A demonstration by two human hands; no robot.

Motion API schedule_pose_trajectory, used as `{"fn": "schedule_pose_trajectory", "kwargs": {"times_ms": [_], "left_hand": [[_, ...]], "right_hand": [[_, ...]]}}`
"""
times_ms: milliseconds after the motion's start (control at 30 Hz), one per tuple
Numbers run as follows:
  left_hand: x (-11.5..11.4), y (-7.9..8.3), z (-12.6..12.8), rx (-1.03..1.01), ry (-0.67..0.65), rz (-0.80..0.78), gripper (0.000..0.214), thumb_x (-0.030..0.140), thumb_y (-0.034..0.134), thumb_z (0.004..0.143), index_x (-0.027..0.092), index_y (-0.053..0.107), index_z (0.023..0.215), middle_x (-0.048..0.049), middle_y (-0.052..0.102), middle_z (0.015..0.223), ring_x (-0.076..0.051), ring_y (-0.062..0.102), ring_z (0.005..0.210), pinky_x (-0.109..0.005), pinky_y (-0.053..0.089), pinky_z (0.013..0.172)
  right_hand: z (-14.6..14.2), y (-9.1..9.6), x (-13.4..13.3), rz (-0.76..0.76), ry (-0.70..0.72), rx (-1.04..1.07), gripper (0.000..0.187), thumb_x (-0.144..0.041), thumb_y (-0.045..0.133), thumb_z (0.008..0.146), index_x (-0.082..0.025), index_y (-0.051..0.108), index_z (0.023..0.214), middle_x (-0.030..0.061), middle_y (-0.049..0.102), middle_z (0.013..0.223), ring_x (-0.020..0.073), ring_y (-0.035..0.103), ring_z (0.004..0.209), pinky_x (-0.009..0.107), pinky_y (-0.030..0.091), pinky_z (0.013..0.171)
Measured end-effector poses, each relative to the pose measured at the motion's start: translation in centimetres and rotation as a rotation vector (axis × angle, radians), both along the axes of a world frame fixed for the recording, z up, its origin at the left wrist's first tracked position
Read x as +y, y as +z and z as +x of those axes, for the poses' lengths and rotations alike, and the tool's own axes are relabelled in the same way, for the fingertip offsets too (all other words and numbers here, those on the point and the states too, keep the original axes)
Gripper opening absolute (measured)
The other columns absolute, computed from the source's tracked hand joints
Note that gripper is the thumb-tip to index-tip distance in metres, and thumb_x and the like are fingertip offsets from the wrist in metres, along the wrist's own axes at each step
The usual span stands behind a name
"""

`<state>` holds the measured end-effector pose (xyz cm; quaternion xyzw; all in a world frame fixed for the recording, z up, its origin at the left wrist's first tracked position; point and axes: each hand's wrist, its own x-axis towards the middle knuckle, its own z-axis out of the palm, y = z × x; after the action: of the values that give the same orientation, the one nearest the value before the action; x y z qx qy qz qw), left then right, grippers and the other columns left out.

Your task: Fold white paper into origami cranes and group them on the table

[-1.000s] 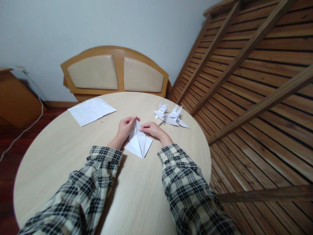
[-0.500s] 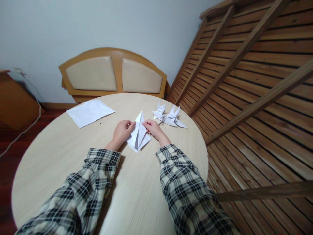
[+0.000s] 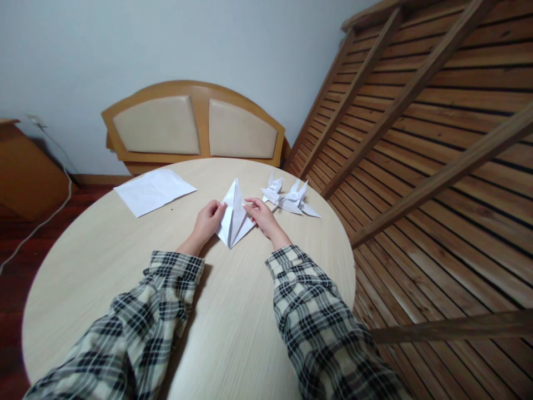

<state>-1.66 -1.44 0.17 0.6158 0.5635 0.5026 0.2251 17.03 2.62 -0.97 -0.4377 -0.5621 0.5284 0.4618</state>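
Note:
A white folded paper (image 3: pixel 232 216), diamond-shaped with a pointed top and a crease down its middle, is between my two hands over the round table. My left hand (image 3: pixel 209 221) pinches its left edge between thumb and fingers. On the opposite side, my right hand (image 3: pixel 262 216) grips the right edge, the thumb lying on the front flap. Some fingers of both hands are hidden behind the paper. White folded paper cranes (image 3: pixel 293 198) sit close together just beyond my right hand.
A flat white sheet of paper (image 3: pixel 155 191) lies at the table's far left. The round table (image 3: pixel 104 278) has a wooden headboard (image 3: pixel 204 91) behind it. Slatted wooden boards (image 3: pixel 437 139) lean along the right side. A white cable (image 3: pixel 62 205) runs down at the left.
The folded paper has turned slightly and shifted up and left, its lower tip now farther from me. My hands have moved slightly apart, still holding its sides.

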Motion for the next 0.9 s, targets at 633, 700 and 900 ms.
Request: {"fn": "schedule_pose_trajectory", "kwargs": {"times_ms": [633, 700, 900], "left_hand": [[0.5, -0.6, -0.1, -0.369, -0.105, -0.057, 0.024, 0.028, 0.074, 0.078, 0.019, 0.063, 0.097, 0.0062, 0.049, 0.056, -0.011, 0.043, 0.050, -0.023, 0.028, 0.047], [0.4, -0.4, -0.1, -0.431, -0.139, -0.089, 0.031, 0.027, 0.076, 0.076, 0.018, 0.064, 0.103, 0.0073, 0.047, 0.054, -0.011, 0.043, 0.049, -0.023, 0.029, 0.047], [0.0, 0.4, 0.1, -0.507, -0.244, -0.248, 0.028, 0.028, 0.078, 0.071, 0.013, 0.071, 0.094, -0.0065, 0.070, 0.075, -0.016, 0.060, 0.060, -0.026, 0.042, 0.052]], "right_hand": [[0.2, 0.4, -0.5, 0.119, 0.118, -0.130, 0.046, -0.063, 0.066, 0.076, -0.020, 0.053, 0.066, -0.0032, 0.044, 0.063, 0.0125, 0.039, 0.061, 0.027, 0.028, 0.056], [0.2, 0.5, -0.6, 0.127, 0.111, -0.131, 0.046, -0.063, 0.066, 0.076, -0.020, 0.053, 0.065, -0.0032, 0.043, 0.064, 0.0125, 0.038, 0.061, 0.027, 0.028, 0.056], [0.2, 0.5, -0.8, 0.149, 0.115, -0.099, 0.046, -0.061, 0.070, 0.074, -0.020, 0.053, 0.065, -0.0028, 0.046, 0.066, 0.0125, 0.041, 0.063, 0.027, 0.031, 0.058]]}}
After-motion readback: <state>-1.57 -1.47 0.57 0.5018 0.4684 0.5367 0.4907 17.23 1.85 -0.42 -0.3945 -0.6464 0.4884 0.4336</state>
